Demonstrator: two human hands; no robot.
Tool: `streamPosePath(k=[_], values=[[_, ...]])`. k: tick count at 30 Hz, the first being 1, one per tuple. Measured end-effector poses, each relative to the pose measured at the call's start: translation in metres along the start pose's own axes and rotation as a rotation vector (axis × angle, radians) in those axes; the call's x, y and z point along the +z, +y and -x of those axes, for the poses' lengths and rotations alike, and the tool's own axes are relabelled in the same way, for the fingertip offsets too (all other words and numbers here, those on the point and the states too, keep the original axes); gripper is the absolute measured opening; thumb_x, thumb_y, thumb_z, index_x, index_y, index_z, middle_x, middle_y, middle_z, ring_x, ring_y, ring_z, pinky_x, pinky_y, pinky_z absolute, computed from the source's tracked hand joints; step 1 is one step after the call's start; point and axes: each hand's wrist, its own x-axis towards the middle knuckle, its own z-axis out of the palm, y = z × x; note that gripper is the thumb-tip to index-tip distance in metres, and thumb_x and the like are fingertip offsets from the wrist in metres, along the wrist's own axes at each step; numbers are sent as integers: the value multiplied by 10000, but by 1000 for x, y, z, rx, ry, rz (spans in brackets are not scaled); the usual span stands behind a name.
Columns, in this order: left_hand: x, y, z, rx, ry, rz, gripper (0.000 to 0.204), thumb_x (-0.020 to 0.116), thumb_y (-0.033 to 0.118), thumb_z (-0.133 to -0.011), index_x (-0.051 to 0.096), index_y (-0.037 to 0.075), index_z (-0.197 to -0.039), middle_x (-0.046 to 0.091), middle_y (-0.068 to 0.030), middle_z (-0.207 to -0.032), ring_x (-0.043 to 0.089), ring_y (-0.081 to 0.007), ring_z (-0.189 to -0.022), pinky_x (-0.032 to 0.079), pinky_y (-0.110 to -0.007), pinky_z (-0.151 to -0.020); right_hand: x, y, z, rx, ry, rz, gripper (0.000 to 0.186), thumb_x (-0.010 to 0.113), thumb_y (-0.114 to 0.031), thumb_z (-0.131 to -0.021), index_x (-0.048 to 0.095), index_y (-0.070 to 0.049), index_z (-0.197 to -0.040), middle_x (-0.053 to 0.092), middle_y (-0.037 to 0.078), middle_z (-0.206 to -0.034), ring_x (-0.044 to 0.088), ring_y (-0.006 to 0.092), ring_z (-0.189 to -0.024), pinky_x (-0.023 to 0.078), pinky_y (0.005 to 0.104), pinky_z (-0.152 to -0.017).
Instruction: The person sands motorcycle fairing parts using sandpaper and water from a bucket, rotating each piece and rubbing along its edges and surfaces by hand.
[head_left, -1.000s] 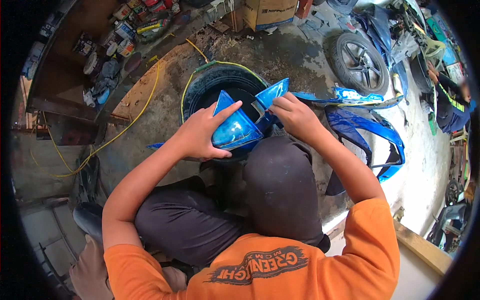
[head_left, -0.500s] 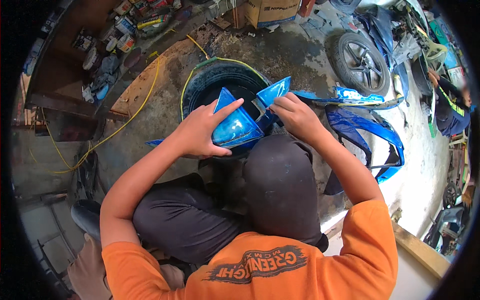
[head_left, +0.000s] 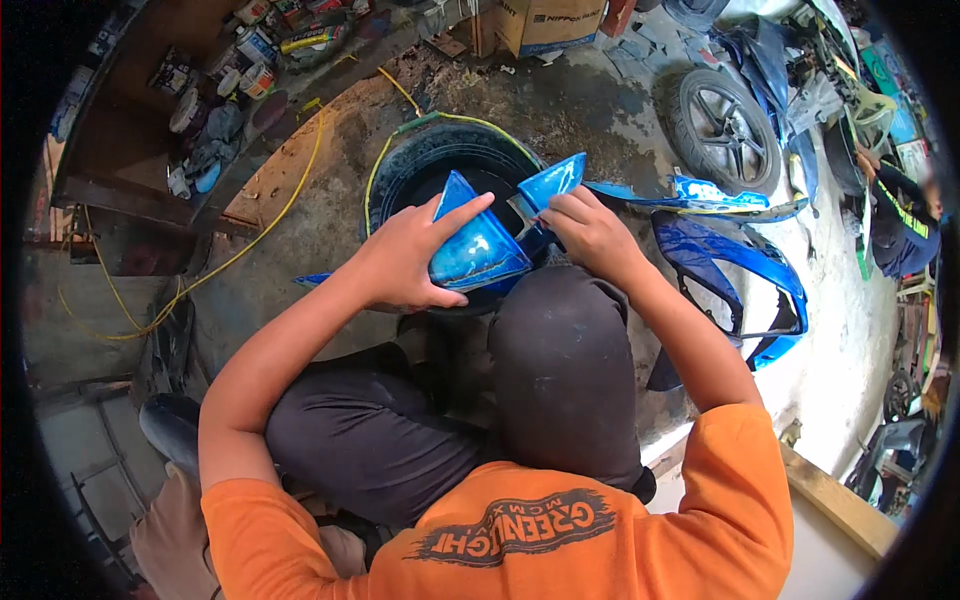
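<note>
A glossy blue motorcycle fairing panel [head_left: 478, 248] is held over a round black bucket [head_left: 385, 185] between my knees. My left hand [head_left: 408, 258] grips the wide left part of the panel, thumb at the lower edge and fingers along the top. On the other side, my right hand [head_left: 585, 225] is closed, its fingers pinching the panel by the narrower upturned end. Whether anything else sits under those right fingers is hidden. Dark liquid shows inside the bucket, partly covered by the panel and my hands.
Right of the bucket lie a blue fairing frame [head_left: 775, 290], a long blue strip [head_left: 715, 192] and a wheel [head_left: 722, 130]. A yellow hose [head_left: 285, 225] curves along the left. A shelf of cans [head_left: 255, 85] stands far left; another person [head_left: 900, 225] is far right.
The blue panel and both hands have shifted very slightly in view. Both grips look the same as before.
</note>
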Motion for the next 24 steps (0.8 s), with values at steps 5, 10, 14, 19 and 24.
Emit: streamPosePath(k=[5, 10, 14, 19, 24], values=[[4, -2, 0, 20, 59, 4, 1367, 996, 426, -606, 291, 210, -1757, 569, -262, -1491, 631, -489, -1252, 510, -552, -1071, 12, 15, -40, 1, 26, -13, 180, 717, -69, -888, 740, -25, -1061, 657, 100, -1064, 624, 306, -995, 556, 428, -895], [3, -5, 2, 18, 53, -2, 1362, 996, 421, -609, 291, 214, -1756, 567, -259, -1499, 628, -491, -1261, 512, -550, -1079, 5, 13, -28, -4, -1, -11, 179, 725, -78, -895, 744, -24, -1064, 663, 99, -1064, 625, 307, -1000, 556, 421, -889], [1, -1, 0, 27, 26, -6, 1360, 998, 413, -615, 284, 215, -1756, 568, -253, -1501, 628, -491, -1261, 514, -547, -1084, -9, 4, -4, 28, -5, -10, 176, 714, -60, -892, 746, -24, -1061, 665, 100, -1056, 624, 312, -997, 559, 418, -888], [4, -5, 2, 42, 61, -8, 1363, 1001, 424, -618, 282, 216, -1757, 569, -253, -1500, 629, -489, -1249, 512, -549, -1076, 2, 22, -37, 68, 38, 17, 188, 691, -36, -863, 747, -19, -1041, 674, 113, -1043, 634, 328, -1028, 558, 420, -922], [3, -2, 0, 4, 38, -4, 1368, 1002, 433, -616, 284, 198, -1757, 574, -253, -1491, 630, -486, -1240, 506, -550, -1071, 9, 23, -36, 75, 96, 60, 181, 696, -40, -886, 749, -18, -1057, 673, 115, -1052, 631, 325, -1016, 551, 415, -916]])
